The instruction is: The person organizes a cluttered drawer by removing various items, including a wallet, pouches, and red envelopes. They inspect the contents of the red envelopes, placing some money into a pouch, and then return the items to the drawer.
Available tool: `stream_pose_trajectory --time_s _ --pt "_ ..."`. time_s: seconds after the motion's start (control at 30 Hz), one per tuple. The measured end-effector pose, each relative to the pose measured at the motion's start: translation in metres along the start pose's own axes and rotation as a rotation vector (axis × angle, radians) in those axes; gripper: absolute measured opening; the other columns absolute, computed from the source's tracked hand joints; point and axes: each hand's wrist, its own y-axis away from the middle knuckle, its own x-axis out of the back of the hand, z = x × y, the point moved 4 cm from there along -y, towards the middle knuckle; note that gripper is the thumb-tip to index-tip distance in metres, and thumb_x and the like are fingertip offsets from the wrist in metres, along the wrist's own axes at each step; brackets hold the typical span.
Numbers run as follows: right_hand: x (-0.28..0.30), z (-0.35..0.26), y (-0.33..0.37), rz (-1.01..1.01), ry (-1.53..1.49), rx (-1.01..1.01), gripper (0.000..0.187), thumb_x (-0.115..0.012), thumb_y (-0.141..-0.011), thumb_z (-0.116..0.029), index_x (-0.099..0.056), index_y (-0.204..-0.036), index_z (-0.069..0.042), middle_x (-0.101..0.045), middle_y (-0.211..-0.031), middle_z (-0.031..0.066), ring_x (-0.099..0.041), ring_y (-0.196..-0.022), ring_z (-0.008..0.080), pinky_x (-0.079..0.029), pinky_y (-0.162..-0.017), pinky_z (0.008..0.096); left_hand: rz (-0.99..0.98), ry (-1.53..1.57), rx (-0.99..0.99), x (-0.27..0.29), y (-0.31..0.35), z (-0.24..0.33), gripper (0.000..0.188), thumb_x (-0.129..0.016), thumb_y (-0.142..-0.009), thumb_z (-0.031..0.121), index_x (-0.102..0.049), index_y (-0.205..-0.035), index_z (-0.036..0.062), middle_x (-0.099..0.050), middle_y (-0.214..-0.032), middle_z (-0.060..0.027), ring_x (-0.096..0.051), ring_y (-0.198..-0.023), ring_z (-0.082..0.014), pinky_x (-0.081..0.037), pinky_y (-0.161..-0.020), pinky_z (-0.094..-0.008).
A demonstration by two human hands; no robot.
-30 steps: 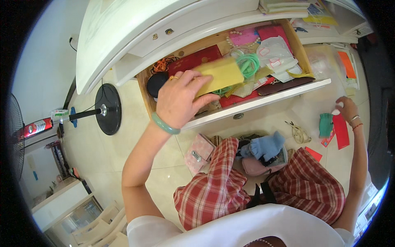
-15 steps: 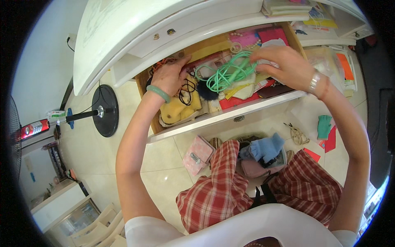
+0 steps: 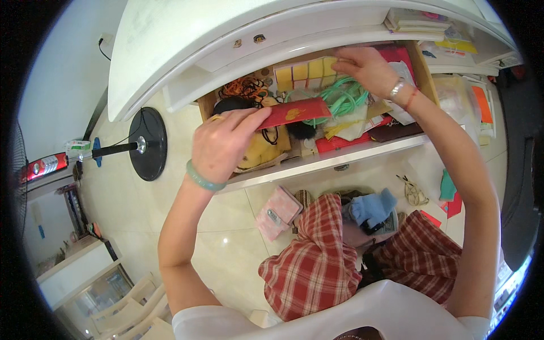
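My left hand (image 3: pixel 218 144), wearing a green bangle, pinches one end of a red envelope (image 3: pixel 286 114) with a gold design and holds it over the open drawer (image 3: pixel 334 158). My right hand (image 3: pixel 371 71) reaches to the back of the drawer. Its fingertips appear closed on the right corner of a yellow checked sheet (image 3: pixel 306 75); the exact grip is blurred. Below that hand lies a bundle of green cord (image 3: pixel 345 97). A yellow soft item (image 3: pixel 263 152), partly hidden by my left hand, and orange-black cords (image 3: pixel 243 88) fill the left side.
A white cabinet (image 3: pixel 187 39) stands above the drawer, with papers on a shelf at right. On the tiled floor lie a pink notebook (image 3: pixel 279 212), blue gloves (image 3: pixel 371 208), a beige cord (image 3: pixel 413 191) and a green glove (image 3: pixel 447 184). A black fan base (image 3: pixel 148 144) is at left.
My left hand has lifted a red envelope out of the drawer and drawn nearer. My right hand has left the green cord for the yellow checked sheet, now more exposed.
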Motion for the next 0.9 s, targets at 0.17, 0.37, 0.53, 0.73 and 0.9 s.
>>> stream_pose_trajectory --time_s 0.17,0.37,0.53,0.73,0.9 --pt "0.01 -0.003 0.03 -0.13 -0.325 -0.143 0.028 -0.065 -0.088 -0.028 -0.064 -0.088 0.001 -0.059 -0.069 0.005 -0.048 -0.064 0.0099 -0.042 -0.06 0.0292 0.189 -0.208 0.067 0.02 0.029 -0.013 0.046 -0.068 -0.067 0.003 -0.069 -0.111 0.0143 -0.069 -0.101 -0.0034 -0.066 -0.08 -0.0179 -0.05 -0.061 -0.0265" --pt "-0.001 0.005 0.049 -0.113 -0.562 -0.236 0.03 -0.066 -0.09 -0.028 -0.066 -0.094 0.002 -0.063 -0.076 0.0002 -0.053 -0.073 0.0056 -0.046 -0.065 0.025 0.29 -0.442 0.158 0.034 0.047 -0.038 0.046 -0.064 -0.073 0.001 -0.071 -0.114 0.0205 -0.064 -0.12 -0.0021 -0.058 -0.112 -0.0215 -0.038 -0.101 -0.0371" --pt "-0.006 -0.011 0.058 -0.236 -0.926 -0.36 0.034 -0.065 -0.091 -0.027 -0.062 -0.113 -0.002 -0.066 -0.086 0.0001 -0.06 -0.074 0.0056 -0.05 -0.062 0.0203 0.362 -0.409 0.236 0.022 0.071 -0.099 0.05 -0.063 -0.076 0.001 -0.07 -0.115 0.032 -0.056 -0.132 -0.0046 -0.042 -0.13 -0.0253 -0.021 -0.112 -0.0437" --pt "-0.002 -0.01 0.067 -0.246 -0.851 -0.414 0.031 -0.065 -0.091 -0.029 -0.062 -0.111 -0.005 -0.066 -0.089 -0.0006 -0.059 -0.069 0.0038 -0.048 -0.058 0.0188 0.076 -0.529 0.232 0.006 0.06 -0.134 0.067 -0.059 -0.078 0.005 -0.05 -0.138 0.0343 -0.039 -0.146 -0.0087 -0.03 -0.136 -0.0282 -0.014 -0.113 -0.0469" --pt "0.004 0.0 0.074 -0.296 -0.887 -0.387 0.027 -0.062 -0.094 -0.025 -0.06 -0.111 -0.005 -0.064 -0.088 -0.0023 -0.059 -0.072 0.0022 -0.048 -0.06 0.0188 0.221 -0.223 0.049 0.015 0.048 -0.132 0.055 -0.058 -0.079 -0.001 -0.066 -0.124 0.03 -0.052 -0.136 -0.0081 -0.045 -0.124 -0.0263 -0.029 -0.109 -0.0387"
